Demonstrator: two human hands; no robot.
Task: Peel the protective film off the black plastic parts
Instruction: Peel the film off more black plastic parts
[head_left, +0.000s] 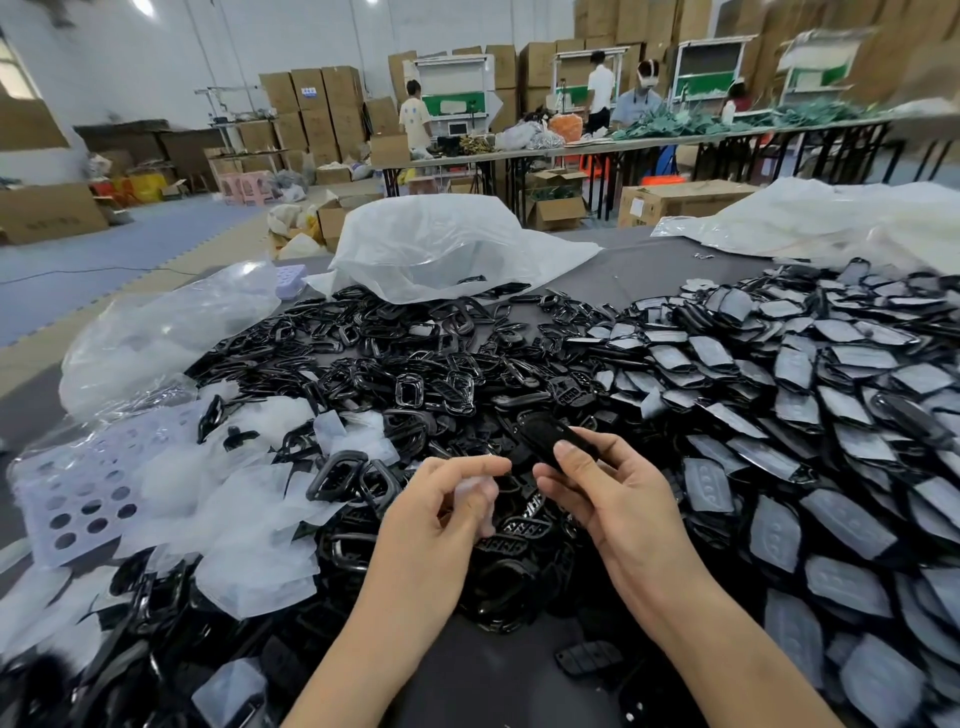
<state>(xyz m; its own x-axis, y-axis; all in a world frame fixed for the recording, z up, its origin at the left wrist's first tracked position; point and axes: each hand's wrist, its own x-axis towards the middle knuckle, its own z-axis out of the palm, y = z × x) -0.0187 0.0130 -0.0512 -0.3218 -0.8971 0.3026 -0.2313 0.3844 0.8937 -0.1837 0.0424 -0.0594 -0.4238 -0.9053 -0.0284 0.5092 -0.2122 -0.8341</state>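
Note:
My right hand (608, 493) grips a glossy black plastic part (545, 436) between thumb and fingers, just above the heap. My left hand (447, 499) is close beside it and pinches a clear piece of protective film (475, 493) that hangs free of the part. Several film-covered black parts (810, 395) lie stacked on the right of the table. Bare black frames and inserts (395, 358) are heaped in the middle. Loose peeled films (249, 499) lie piled on the left.
A white plastic bag (441, 249) sits open at the table's far side, another bag (810, 218) at the far right, a clear bag (166, 332) on the left. A perforated lilac sheet (78, 499) lies at the left edge. People work at long tables (649, 140) among cardboard boxes behind.

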